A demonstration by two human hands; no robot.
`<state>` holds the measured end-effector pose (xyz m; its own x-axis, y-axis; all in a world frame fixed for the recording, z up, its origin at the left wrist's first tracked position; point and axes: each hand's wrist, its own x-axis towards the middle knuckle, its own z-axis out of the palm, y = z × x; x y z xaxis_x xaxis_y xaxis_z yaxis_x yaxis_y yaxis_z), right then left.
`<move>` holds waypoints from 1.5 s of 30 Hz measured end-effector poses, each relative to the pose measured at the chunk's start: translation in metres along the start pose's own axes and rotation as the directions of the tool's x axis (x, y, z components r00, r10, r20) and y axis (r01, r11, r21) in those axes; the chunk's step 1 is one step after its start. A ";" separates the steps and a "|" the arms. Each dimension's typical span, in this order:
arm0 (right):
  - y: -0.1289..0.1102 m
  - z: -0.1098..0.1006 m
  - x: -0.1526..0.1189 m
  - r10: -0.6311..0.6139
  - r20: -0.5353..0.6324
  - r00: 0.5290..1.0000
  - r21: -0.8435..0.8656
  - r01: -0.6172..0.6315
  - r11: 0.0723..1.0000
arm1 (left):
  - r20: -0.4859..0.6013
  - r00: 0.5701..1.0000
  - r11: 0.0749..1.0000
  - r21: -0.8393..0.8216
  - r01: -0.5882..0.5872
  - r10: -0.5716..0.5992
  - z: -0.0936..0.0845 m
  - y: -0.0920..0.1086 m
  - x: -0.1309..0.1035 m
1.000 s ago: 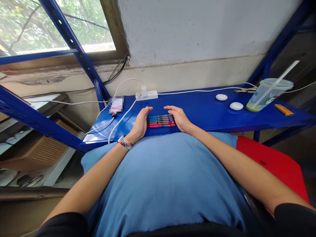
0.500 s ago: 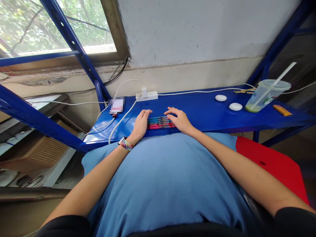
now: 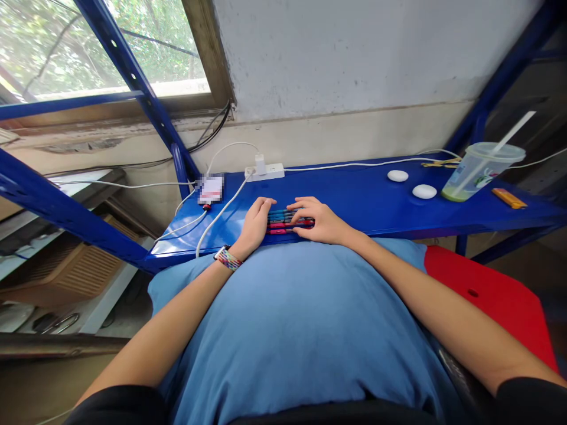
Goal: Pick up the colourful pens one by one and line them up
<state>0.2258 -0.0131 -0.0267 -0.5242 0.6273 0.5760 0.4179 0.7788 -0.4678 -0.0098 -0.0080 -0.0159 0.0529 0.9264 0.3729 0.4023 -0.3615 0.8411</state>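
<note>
The row of pens [image 3: 280,217], blue, dark and pinkish-red, lies side by side on the blue counter [image 3: 358,203], close to its near edge and between the two hands. The left hand [image 3: 254,226] stands at one end of the row, its fingers nearly straight and close together, pinching nothing that shows. The right hand [image 3: 325,225] arches over the other end, fingers spread and bent across the pens, thumb at the near side; whether they grip or merely rest there, I cannot tell. The main risk looks to be uneven pressure: smooth, probably round barrels on a slick painted top could roll apart or ride over one another if the right fingers squeeze from one side only. The nearest pinkish-red pen seems the most exposed, since a push toward the body could send it over the edge onto the blue cushion [image 3: 301,313]. If the left palm gives way, the ends could slip out of line. A wide sweep of the left arm might also snag the thick white cable [image 3: 227,206] and tug the power strip [image 3: 272,170]. The cup [image 3: 476,176] stands well apart, so knocking it seems unlikely.
</note>
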 end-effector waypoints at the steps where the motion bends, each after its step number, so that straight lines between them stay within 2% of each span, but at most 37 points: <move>1: 0.000 0.000 0.000 -0.002 0.013 1.000 -0.013 0.002 1.000 | 0.002 1.000 1.000 -0.001 -0.002 0.002 0.000 0.000 0.000; 6: 0.002 -0.001 -0.001 -0.025 0.038 0.999 -0.005 0.025 1.000 | 0.008 0.999 0.999 -0.021 -0.032 0.033 0.000 0.001 -0.001; 10: -0.004 -0.004 0.002 -0.041 -0.073 0.996 0.048 0.045 0.998 | 0.037 0.985 0.985 -0.034 -0.167 0.168 -0.002 0.008 -0.007; 14: -0.010 -0.007 0.004 0.128 -0.223 0.966 0.103 -0.108 0.989 | 0.086 0.955 0.957 0.030 -0.288 0.284 -0.004 0.014 -0.013; 17: -0.008 -0.007 0.005 0.261 -0.302 0.917 0.230 -0.196 0.953 | 0.040 0.942 0.939 0.080 -0.335 0.333 -0.005 0.015 -0.014; 19: -0.005 -0.008 0.006 0.379 -0.303 0.875 0.407 -0.241 0.881 | 0.002 0.939 0.937 0.070 -0.343 0.344 -0.005 0.014 -0.013; 22: -0.002 -0.012 0.008 0.540 -0.185 0.821 0.712 -0.267 0.649 | -0.031 0.940 0.940 0.021 -0.340 0.340 -0.004 0.012 -0.011; 24: -0.003 -0.014 0.009 0.591 -0.112 0.799 0.811 -0.270 0.519 | -0.039 0.939 0.940 0.008 -0.341 0.341 -0.004 0.012 -0.010; 26: -0.005 -0.016 0.010 0.608 -0.089 0.789 0.840 -0.269 0.472 | -0.048 0.938 0.939 0.003 -0.345 0.344 -0.005 0.011 -0.009; 36: -0.004 -0.015 0.012 0.565 -0.124 0.816 0.834 -0.223 0.505 | -0.011 0.975 0.959 -0.176 -0.222 0.224 -0.006 0.010 -0.011; 41: -0.002 -0.010 0.010 0.536 -0.125 0.835 0.809 -0.227 0.542 | -0.052 0.985 0.972 -0.164 -0.170 0.163 -0.007 0.012 -0.007; 45: 0.000 -0.009 0.009 0.543 -0.129 0.830 0.810 -0.228 0.541 | -0.031 0.992 0.979 -0.158 -0.128 0.125 -0.007 0.009 -0.004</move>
<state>0.2274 -0.0072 -0.0154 -0.1125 0.9441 0.3099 -0.2552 0.2740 -0.9273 -0.0127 -0.0160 -0.0067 0.0742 0.8703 0.4869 0.2423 -0.4893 0.8377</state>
